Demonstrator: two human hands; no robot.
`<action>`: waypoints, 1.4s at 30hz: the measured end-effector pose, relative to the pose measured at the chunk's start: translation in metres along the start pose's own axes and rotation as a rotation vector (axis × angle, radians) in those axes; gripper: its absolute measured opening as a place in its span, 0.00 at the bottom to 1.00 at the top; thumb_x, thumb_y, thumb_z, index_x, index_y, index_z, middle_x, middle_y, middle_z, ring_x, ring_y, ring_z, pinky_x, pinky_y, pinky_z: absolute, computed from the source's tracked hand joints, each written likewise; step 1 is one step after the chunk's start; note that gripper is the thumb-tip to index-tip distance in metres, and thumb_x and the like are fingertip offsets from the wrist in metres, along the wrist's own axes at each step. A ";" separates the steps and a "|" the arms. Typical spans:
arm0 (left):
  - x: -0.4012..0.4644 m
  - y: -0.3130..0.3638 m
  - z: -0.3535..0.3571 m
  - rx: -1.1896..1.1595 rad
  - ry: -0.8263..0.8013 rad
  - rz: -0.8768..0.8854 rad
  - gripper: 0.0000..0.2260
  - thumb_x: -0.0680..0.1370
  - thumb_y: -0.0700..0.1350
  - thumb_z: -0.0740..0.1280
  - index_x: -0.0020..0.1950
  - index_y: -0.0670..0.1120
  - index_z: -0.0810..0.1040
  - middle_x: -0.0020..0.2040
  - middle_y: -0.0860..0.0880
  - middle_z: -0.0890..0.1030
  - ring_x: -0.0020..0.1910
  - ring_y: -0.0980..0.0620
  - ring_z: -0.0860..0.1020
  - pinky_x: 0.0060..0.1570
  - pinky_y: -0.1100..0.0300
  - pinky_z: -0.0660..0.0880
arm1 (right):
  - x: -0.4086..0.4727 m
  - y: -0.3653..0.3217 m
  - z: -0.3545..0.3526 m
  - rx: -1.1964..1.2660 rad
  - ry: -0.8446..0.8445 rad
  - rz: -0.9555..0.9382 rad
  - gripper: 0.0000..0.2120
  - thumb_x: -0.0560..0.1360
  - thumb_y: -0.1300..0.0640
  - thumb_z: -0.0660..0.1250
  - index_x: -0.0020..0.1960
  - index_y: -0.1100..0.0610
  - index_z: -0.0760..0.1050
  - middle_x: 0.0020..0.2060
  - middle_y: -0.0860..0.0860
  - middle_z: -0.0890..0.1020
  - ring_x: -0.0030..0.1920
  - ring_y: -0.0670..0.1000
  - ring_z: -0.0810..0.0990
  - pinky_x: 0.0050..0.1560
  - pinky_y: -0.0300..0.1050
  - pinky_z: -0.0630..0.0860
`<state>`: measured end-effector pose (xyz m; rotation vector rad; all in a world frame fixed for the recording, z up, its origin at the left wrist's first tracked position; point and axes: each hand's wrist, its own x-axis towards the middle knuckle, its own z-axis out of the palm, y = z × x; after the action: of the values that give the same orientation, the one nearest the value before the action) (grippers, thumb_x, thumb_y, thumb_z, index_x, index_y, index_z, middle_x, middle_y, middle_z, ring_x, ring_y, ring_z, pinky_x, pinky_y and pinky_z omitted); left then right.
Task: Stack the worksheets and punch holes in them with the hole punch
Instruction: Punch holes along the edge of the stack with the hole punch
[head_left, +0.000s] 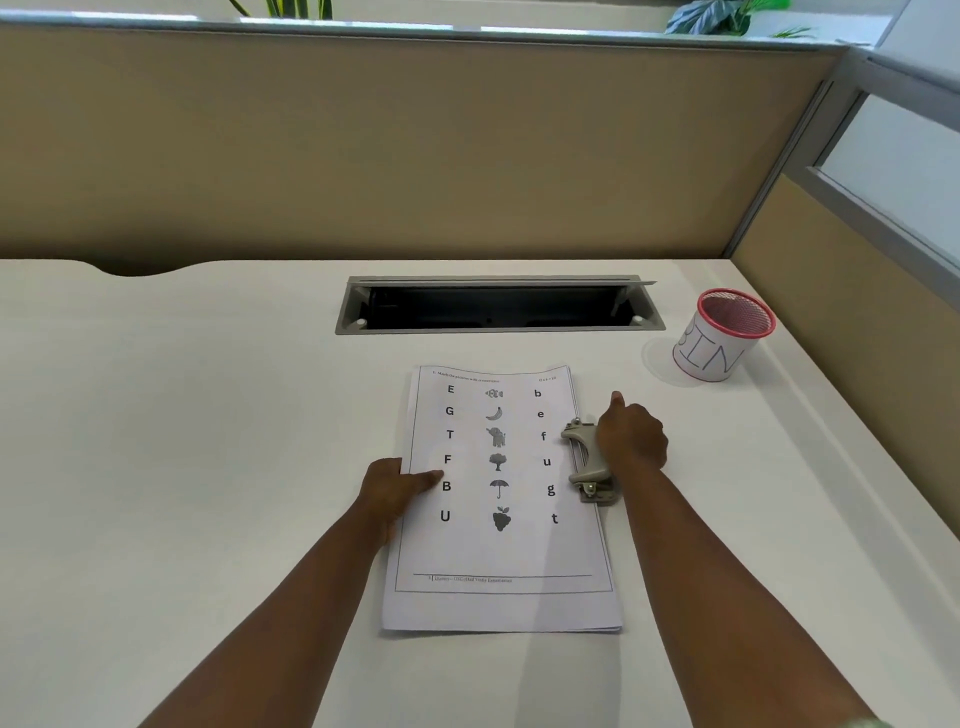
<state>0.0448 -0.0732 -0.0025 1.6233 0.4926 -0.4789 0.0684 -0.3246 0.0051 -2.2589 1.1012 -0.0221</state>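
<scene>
A stack of worksheets (498, 545) printed with letters and small pictures lies on the white desk in front of me. A grey metal hole punch (587, 460) sits over the stack's right edge, about halfway up the page. My right hand (631, 436) is curled over the punch's lever from the right, thumb pointing away from me. My left hand (400, 488) holds the stack's left edge, thumb on top near the letter B, fingers hidden under the paper.
A red mesh cup (722, 338) wrapped in paper marked "BIN" stands at the back right. An open cable slot (498, 306) is set into the desk beyond the paper. Beige partition walls close the desk at the back and right.
</scene>
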 end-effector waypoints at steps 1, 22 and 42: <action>0.000 -0.001 0.000 0.000 0.000 -0.001 0.12 0.71 0.34 0.71 0.54 0.34 0.78 0.42 0.40 0.81 0.34 0.47 0.79 0.33 0.59 0.78 | -0.001 0.000 0.002 0.007 0.014 -0.002 0.25 0.81 0.47 0.47 0.62 0.65 0.71 0.61 0.63 0.75 0.62 0.63 0.73 0.59 0.52 0.70; 0.004 -0.006 0.001 -0.013 0.014 -0.011 0.13 0.71 0.36 0.72 0.54 0.35 0.79 0.48 0.37 0.82 0.44 0.40 0.80 0.51 0.45 0.78 | 0.005 0.008 0.026 -0.187 0.198 -0.169 0.15 0.81 0.54 0.51 0.61 0.63 0.66 0.57 0.63 0.74 0.52 0.66 0.78 0.46 0.53 0.73; -0.005 0.003 0.002 -0.004 0.009 -0.035 0.13 0.71 0.36 0.72 0.53 0.35 0.79 0.52 0.34 0.82 0.47 0.37 0.81 0.54 0.42 0.77 | 0.007 -0.006 0.009 -0.181 0.055 -0.114 0.22 0.81 0.51 0.47 0.61 0.65 0.71 0.60 0.64 0.76 0.61 0.65 0.74 0.58 0.53 0.70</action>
<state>0.0419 -0.0752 0.0026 1.6162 0.5293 -0.4971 0.0797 -0.3224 -0.0006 -2.4945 1.0377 -0.0330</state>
